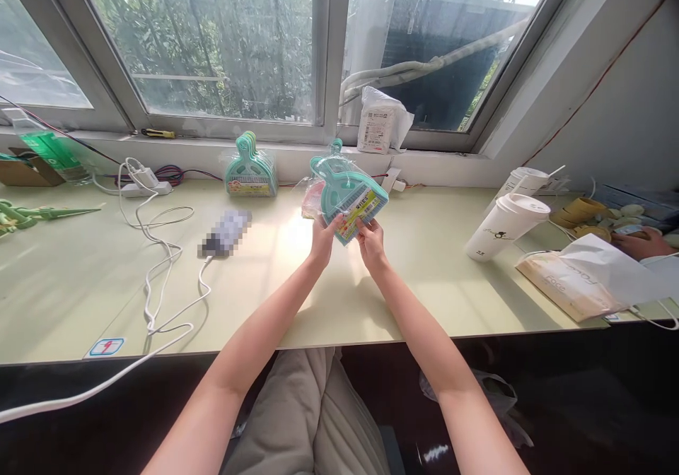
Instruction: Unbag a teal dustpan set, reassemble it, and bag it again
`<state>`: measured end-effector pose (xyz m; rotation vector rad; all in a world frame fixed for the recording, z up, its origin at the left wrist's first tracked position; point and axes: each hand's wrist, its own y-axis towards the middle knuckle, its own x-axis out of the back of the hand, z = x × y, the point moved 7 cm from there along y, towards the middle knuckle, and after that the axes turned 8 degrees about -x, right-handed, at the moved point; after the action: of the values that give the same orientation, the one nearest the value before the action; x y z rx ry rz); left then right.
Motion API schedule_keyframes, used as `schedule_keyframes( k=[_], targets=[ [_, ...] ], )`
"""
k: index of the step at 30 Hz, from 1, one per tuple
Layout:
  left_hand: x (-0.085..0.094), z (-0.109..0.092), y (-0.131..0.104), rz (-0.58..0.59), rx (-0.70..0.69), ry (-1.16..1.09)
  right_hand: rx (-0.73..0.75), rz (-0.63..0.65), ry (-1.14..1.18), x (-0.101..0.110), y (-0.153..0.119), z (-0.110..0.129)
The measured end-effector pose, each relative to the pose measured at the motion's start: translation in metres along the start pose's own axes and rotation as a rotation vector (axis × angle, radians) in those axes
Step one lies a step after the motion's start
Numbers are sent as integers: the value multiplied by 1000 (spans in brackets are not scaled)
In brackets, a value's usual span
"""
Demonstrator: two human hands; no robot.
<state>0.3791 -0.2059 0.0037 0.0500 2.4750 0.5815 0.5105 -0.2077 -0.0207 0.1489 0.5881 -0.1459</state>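
Both of my hands grip a small teal dustpan and brush set (344,196) in clear plastic wrap with a yellow label. It is tilted, held above the desk. My left hand (322,238) is closed on its lower left edge, and my right hand (371,242) pinches its lower right side. Right behind it, partly hidden, a teal handle (336,148) and a pinkish wrapped pack (312,199) show. Further left, several more wrapped dustpan sets (250,167) stand together against the wall under the window.
On the left lie a blurred phone (225,233), a white cable (170,249) and a power strip (146,189). To the right are white paper cups (506,227) and a tissue pack (573,280). Another person's hand (644,243) shows at the far right. A wrapped box (378,127) sits on the sill.
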Motion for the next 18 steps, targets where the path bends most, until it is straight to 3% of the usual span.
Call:
schedule_keyframes(
  k=[3,6,11,13,16,18],
  targets=[
    [-12,19,-10,72,99,-57,18,-34,23,3,1,1],
    [-24,24,-17,127,173,-111,24,-60,54,6,3,2],
    [-9,10,-7,18,155,-101,-11,16,8,-2,1,3],
    [-8,12,-5,153,255,-57,-11,57,-17,-6,-2,8],
    [-18,9,-10,473,399,-109,14,87,-34,-9,-5,20],
    [-18,-5,-7,505,386,-234,26,108,-37,-11,-6,25]
  ],
)
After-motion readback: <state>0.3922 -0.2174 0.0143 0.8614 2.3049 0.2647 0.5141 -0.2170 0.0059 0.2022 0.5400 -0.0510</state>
